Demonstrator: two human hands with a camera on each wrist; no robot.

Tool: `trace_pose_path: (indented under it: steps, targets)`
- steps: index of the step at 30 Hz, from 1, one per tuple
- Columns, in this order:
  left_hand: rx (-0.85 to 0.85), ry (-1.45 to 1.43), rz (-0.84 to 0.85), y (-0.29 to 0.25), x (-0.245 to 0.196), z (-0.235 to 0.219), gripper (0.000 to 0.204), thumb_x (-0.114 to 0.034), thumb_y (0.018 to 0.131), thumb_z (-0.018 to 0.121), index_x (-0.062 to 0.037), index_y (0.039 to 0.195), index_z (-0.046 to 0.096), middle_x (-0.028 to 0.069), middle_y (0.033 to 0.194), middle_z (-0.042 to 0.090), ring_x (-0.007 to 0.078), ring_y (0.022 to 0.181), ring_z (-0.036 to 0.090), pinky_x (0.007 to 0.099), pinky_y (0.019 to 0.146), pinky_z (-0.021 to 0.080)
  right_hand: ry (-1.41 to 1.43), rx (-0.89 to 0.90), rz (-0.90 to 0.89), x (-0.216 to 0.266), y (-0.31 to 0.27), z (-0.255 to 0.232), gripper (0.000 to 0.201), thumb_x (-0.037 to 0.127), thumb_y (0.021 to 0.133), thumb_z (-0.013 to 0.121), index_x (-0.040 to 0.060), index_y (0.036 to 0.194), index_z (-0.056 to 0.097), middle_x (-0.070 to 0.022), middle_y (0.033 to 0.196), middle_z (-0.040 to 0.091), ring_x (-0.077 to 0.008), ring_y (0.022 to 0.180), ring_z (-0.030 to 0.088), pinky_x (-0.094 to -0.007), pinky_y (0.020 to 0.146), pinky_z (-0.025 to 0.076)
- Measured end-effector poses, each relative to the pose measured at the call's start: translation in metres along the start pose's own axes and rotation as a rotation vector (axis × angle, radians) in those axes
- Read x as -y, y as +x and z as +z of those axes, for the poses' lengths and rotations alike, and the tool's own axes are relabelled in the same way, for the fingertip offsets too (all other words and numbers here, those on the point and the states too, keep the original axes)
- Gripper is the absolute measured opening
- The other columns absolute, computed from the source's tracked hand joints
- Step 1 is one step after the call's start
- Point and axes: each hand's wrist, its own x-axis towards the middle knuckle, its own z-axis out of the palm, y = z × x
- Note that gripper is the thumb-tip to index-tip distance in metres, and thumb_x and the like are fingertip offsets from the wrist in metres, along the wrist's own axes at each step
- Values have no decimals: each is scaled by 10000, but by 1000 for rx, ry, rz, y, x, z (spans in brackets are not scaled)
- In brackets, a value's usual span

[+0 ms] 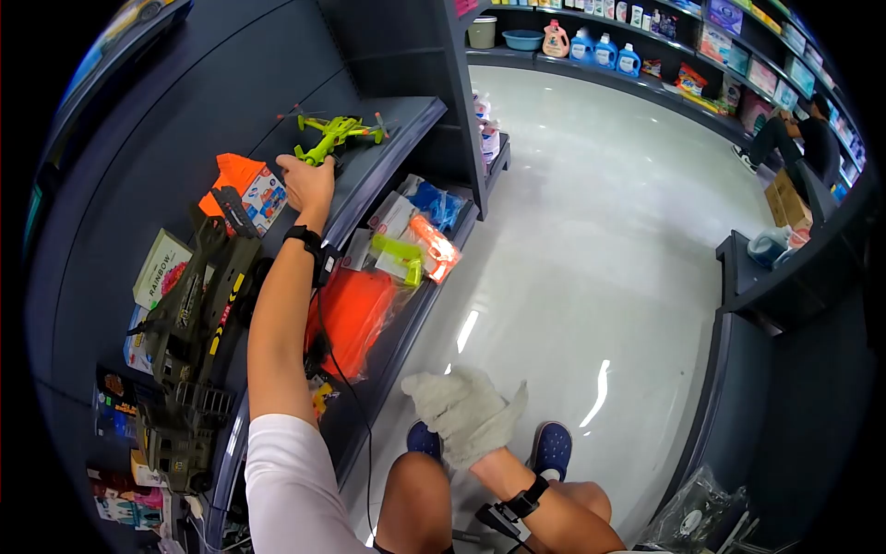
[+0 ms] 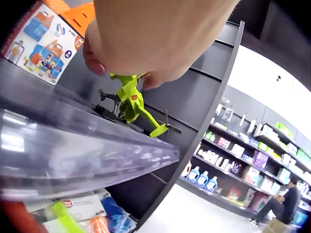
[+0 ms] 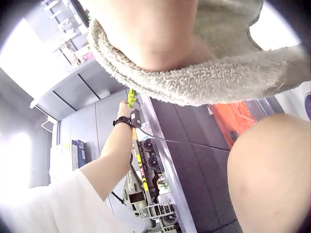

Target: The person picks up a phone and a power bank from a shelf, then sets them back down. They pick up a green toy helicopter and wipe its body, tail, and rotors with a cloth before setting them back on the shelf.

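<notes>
Now, left hand (image 1: 308, 182) holding green toy aircraft (image 1: 334, 136), cloth (image 1: 464, 415) over right hand (image 3: 150, 41), grip unclear

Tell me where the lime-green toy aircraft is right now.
In the head view, the lime-green toy aircraft is upper left, at the far end of the dark shelf, against the left hand, beyond the orange-and-white box.

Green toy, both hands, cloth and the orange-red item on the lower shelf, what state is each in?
Green toy: out of packaging, held at one end
Left hand: gripping the green toy
Right hand: partly covered by the cloth, fingers hidden
Cloth: crumpled, over the right hand
Orange-red item: bagged, lying on the lower shelf
</notes>
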Motion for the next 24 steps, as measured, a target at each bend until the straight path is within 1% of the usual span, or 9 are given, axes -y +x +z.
trace_pose_path:
  steps: [1,3,5,9,11,12,15,18,24]
  targets:
    - [-1,5,0,1,4,-1,675,-344,745,803,-44,1210,416,238,1238,560,435,1108,587,518,886,507,1,0,1,0,0,3,524,512,966,459,89,1247,589,-162,1274,638,-297,1144,618,-435,1011,477]
    - [-176,228,270,0,14,-1,694,-327,729,820,-66,1254,448,218,1338,457,423,1221,484,528,918,495,5,-3,2,-1,2,-6,525,513,966,458,90,1248,589,-162,1277,637,-296,1146,618,-435,1011,477]
    - [-46,173,407,8,28,-1,735,-301,738,813,-152,1375,479,190,1388,403,413,1287,401,519,996,455,252,124,63,-9,7,-35,511,385,1051,373,-51,1295,483,-204,1330,566,-320,1234,560,-410,1090,436]
    - [36,170,319,41,66,34,651,-312,800,773,-128,1358,492,218,1347,447,442,1227,455,522,1011,437,-5,-30,-10,-2,2,-5,493,415,1035,389,48,1343,503,-214,1374,548,-347,1275,534,-405,1064,453]
    - [27,88,338,43,65,36,602,-321,825,757,-113,1329,502,240,1318,463,454,1200,476,521,1011,431,28,-226,142,-3,12,-5,445,344,1051,356,48,1353,496,-221,1410,520,-357,1302,513,-402,1069,448]
    - [46,69,342,40,67,35,560,-332,843,745,-101,1293,505,257,1277,471,460,1167,497,524,1002,429,38,-225,138,-5,12,-17,445,344,1051,356,48,1353,496,-221,1410,520,-357,1302,513,-402,1069,448]
    - [43,33,415,40,58,31,495,-342,867,736,-58,1198,503,283,1192,463,467,1120,519,508,973,429,504,115,188,-10,9,-38,425,325,1037,395,38,1331,507,-224,1333,575,-372,1249,556,-415,1054,460]
    - [-1,-161,398,39,45,29,520,-300,860,752,9,1187,491,268,1187,429,474,1116,494,469,983,420,114,22,48,-7,1,-13,395,283,1067,374,-9,1263,553,-195,1322,577,-316,1245,553,-405,1104,428]
    - [-202,-366,405,7,-5,-39,491,-298,861,766,28,1132,519,230,1127,475,382,1057,511,440,949,416,-64,74,-39,-9,3,-1,348,223,943,494,60,1235,593,-154,1308,603,-305,1216,566,-440,1067,433]
